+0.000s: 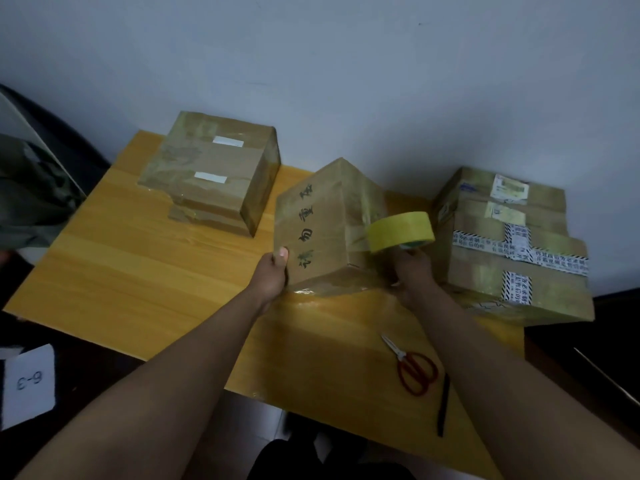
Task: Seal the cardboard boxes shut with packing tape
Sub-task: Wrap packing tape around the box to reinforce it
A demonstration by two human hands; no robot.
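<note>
Hands grip tilted box (318,223) and tape roll (400,232) over yellow table (138,271).

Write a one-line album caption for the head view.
Left hand steadies a tilted box while right hand wraps tape.

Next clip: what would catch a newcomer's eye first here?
Centre stage, the tilted middle box with handwritten characters, gripped by the left hand. Against its right side the right hand holds a yellow tape roll. Red-handled scissors lie on the yellow table, front right.
</note>
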